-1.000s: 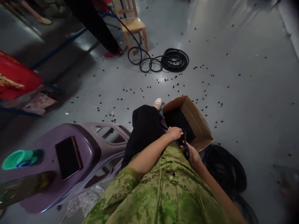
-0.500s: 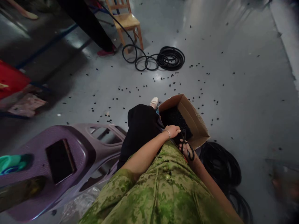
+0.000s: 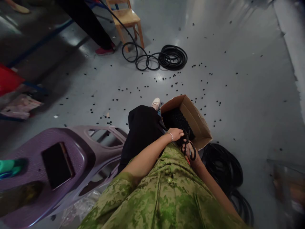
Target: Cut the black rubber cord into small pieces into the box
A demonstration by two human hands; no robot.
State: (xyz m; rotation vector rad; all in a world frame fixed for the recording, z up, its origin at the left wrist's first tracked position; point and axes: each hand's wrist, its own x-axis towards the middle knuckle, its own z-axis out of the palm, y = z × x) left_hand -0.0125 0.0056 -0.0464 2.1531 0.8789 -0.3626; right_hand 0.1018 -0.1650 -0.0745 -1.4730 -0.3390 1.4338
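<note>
Right hand [image 3: 190, 151] has a good grip on the scissors [image 3: 187, 140], fingers around the handles, blades hanging over the near edge of the cardboard box [image 3: 199, 120]. Left hand [image 3: 175, 134] sits just beside the blades with its fingertips bunched together. There's a dark strip [image 3: 163, 128] on the lap leading toward it, but honestly I can't tell if that's what it's pinching, or how wide the blades stand.

For scissor work like this I'd stay right over the box so any offcuts drop onto the black bits [image 3: 175, 118] in there. Keep the left fingertips back from the blades, since those two are awfully close, and go square across with one firm squeeze instead of nibbling.

Watch your feet too: loads of little black pieces lie scattered on the floor [image 3: 252, 111], and a pile of black tubing [image 3: 224, 165] is just off the box's near right corner. Another coil [image 3: 173, 57] lies farther out, with loose loops trailing past the wooden chair [image 3: 127, 16], near somebody's red shoe [image 3: 105, 51], so easy trip hazard. Left side has a purple stool [image 3: 82, 149] with a phone [image 3: 57, 165] mid-seat and a green cup [image 3: 9, 168] farther left, so mind that elbow.
</note>
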